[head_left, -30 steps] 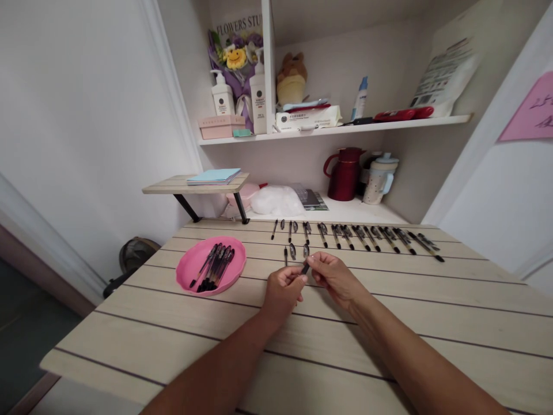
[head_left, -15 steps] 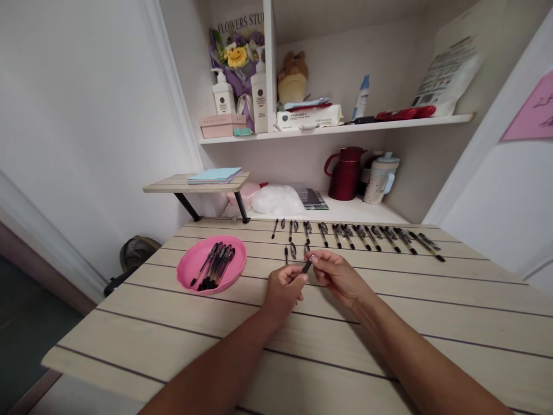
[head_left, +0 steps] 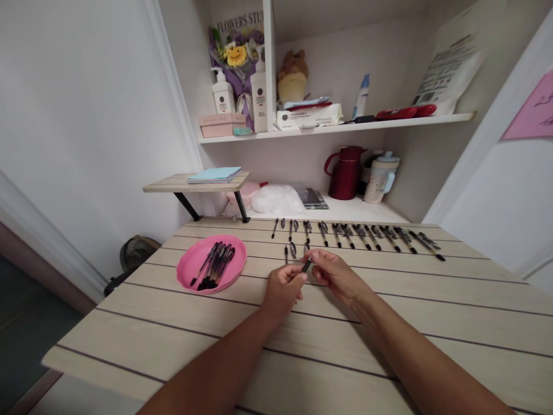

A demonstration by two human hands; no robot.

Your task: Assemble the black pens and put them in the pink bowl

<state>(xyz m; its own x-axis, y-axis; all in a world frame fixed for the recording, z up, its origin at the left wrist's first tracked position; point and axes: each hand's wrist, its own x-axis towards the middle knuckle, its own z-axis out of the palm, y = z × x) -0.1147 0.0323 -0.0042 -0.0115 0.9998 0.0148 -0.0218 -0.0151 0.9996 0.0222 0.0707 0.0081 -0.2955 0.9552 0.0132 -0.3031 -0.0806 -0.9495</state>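
Gripping a black pen (head_left: 306, 265) to the right of the pink tray (head_left: 188, 266), my left hand (head_left: 281, 289) is pinched firm, thumb pressed over curled fingers. From this end I see the pen's dark end slanting up toward my right hand (head_left: 336, 274), whose thumb and forefinger meet close around its tip; I cannot tell whether they clasp it. Both bare forearms reach in from the near side and converge over the table (head_left: 328, 351), farther right than the tray.

Several pens (head_left: 219, 268) lie bundled inside the tray. Right of it, just past my hands, lie a loose pen (head_left: 286, 255) and a cap (head_left: 292, 250); my right fingers partly block my view of another cap (head_left: 306, 247). A long row of pens (head_left: 393, 242) runs farther right of the tray. Behind the tray stands a raised stand (head_left: 166, 184) with papers (head_left: 215, 174); beyond and rightward are a plastic bag (head_left: 277, 200) and a red jug (head_left: 345, 174).
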